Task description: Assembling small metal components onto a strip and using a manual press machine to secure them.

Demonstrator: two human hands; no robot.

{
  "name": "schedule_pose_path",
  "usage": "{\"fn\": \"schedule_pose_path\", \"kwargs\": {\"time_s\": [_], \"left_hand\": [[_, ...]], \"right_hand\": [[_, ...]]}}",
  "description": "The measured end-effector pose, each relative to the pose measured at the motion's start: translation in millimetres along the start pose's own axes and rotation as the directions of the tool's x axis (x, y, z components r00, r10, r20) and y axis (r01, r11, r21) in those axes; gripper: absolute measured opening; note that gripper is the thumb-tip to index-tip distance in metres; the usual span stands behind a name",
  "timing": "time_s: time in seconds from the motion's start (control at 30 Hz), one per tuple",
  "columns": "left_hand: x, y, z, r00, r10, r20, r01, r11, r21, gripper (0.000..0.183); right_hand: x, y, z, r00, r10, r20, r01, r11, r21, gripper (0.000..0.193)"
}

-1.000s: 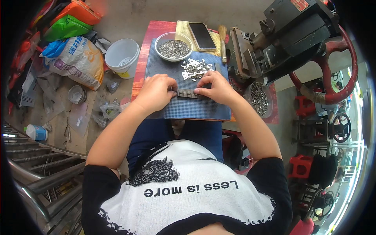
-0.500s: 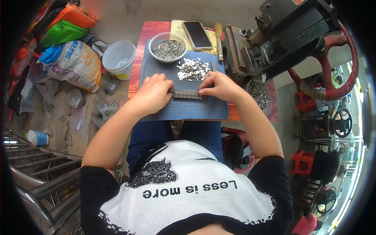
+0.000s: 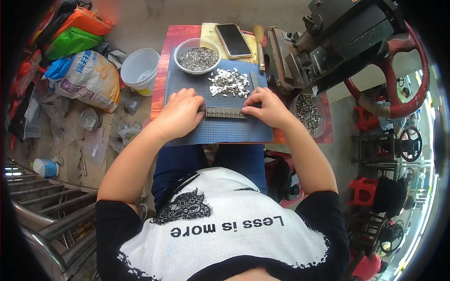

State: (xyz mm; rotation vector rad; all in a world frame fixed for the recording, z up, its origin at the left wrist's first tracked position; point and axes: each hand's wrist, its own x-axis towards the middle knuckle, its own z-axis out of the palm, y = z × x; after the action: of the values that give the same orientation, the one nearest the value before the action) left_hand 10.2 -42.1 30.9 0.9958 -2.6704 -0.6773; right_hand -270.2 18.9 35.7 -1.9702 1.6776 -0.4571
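A dark grey metal bar with a row of notches (image 3: 226, 113) lies crosswise on a blue textured mat (image 3: 220, 134). At its left end, my left hand (image 3: 182, 112) is closed, with curled fingers and the thumb against the bar. My right hand (image 3: 266, 107) pinches the other end between thumb and forefinger. Just beyond the bar is a loose pile of small, shiny silver metal pieces (image 3: 229, 83). Farther back on the left, a clear round bowl (image 3: 177, 60) holds many similar small pieces. A flat grey metal strip (image 3: 254, 80) lies beyond my right hand.
A phone (image 3: 233, 40) rests on a yellow cloth at the back, beside a brush (image 3: 260, 49). To the right stands a dark machine (image 3: 347, 35) with a red handwheel (image 3: 384, 110), above a tub of metal pieces (image 3: 308, 114). A white bucket (image 3: 140, 70) stands left of the table.
My right hand has shifted slightly right along the bar, and the bar's notched face looks a little different. My left hand stays at the left end.
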Motion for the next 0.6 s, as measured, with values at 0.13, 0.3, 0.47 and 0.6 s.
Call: {"fn": "schedule_pose_path", "kwargs": {"time_s": [0.13,0.3,0.47,0.6], "left_hand": [[0.0,1.0,-0.6,1.0,-0.011,0.011,0.011,1.0,-0.001,0.014],[-0.8,-2.0,3.8,0.999,0.012,-0.034,-0.012,1.0,-0.004,0.013],[-0.6,1.9,0.6,1.0,-0.019,0.008,0.019,1.0,-0.016,0.015],[-2.1,1.4,0.1,1.0,-0.018,0.003,0.018,1.0,-0.017,0.015]], "right_hand": [[0.0,-2.4,-0.6,0.998,0.061,-0.029,-0.059,0.997,0.049,0.016],[10.8,-18.3,7.4,0.999,0.032,-0.044,-0.024,0.986,0.165,0.015],[15.9,-22.6,14.7,0.999,-0.025,-0.02,0.025,0.999,0.033,0.017],[16.5,-25.2,6.9,1.0,-0.008,0.029,0.005,0.997,0.081,0.016]]}}
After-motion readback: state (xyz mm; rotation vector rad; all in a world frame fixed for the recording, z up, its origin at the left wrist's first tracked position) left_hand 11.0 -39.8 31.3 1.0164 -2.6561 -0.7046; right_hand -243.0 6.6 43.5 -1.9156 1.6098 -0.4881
